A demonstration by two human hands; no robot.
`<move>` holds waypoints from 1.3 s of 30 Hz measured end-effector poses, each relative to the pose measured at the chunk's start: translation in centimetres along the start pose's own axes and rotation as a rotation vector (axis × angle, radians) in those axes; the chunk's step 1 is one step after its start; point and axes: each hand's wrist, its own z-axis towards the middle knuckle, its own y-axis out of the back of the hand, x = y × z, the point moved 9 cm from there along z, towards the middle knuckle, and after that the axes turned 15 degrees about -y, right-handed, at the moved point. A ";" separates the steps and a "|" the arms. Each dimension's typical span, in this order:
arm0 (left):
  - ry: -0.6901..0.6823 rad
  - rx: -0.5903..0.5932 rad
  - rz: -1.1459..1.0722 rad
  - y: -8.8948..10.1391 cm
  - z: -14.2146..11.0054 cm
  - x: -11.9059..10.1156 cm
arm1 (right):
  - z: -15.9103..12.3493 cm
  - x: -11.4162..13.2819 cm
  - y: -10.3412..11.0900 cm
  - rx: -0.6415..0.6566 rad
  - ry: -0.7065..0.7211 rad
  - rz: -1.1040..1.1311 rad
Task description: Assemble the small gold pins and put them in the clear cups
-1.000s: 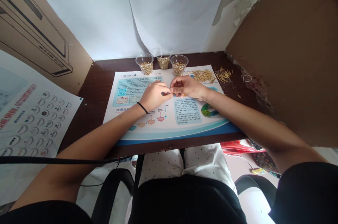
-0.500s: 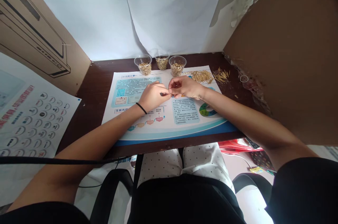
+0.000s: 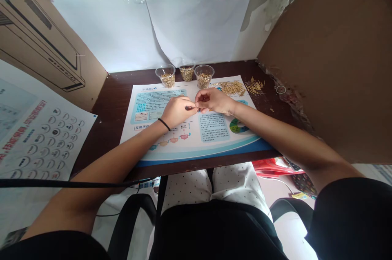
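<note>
My hands meet in the middle of a printed paper sheet point(image 3: 153, 106) lying on a dark wooden desk point(image 3: 118, 96). My left hand point(image 3: 176, 112), with a black band on its wrist, pinches a thin pin point(image 3: 191, 107) at its fingertips. My right hand point(image 3: 212, 101) has its fingertips closed on the same small item, which is too small to see in detail. Beyond my hands stand several clear plastic cups point(image 3: 204, 77) of small brass parts. Loose brass pins point(image 3: 229, 88) lie in a pile at the sheet's far right corner.
A second pile of brass pins point(image 3: 255, 86) lies on the bare desk to the right. Cardboard panels point(image 3: 321, 68) stand at the right and left, and a printed poster point(image 3: 45, 141) lies at the left. A black cable point(image 3: 76, 183) crosses my left forearm.
My hands stay together at the same spot on the sheet, with only slight finger movement. The whole view has shifted a little as my head moved.
</note>
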 end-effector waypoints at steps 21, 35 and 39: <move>-0.091 -0.022 -0.005 2.4 0.7 -0.6 | -2.8 2.8 -1.1 -0.327 0.465 -0.672; 0.234 0.446 0.310 5.6 8.1 13.6 | -2.7 2.3 -1.4 -0.220 0.349 -0.657; 0.168 0.321 0.295 6.2 8.2 12.8 | -2.7 2.3 -1.5 -0.218 0.370 -0.663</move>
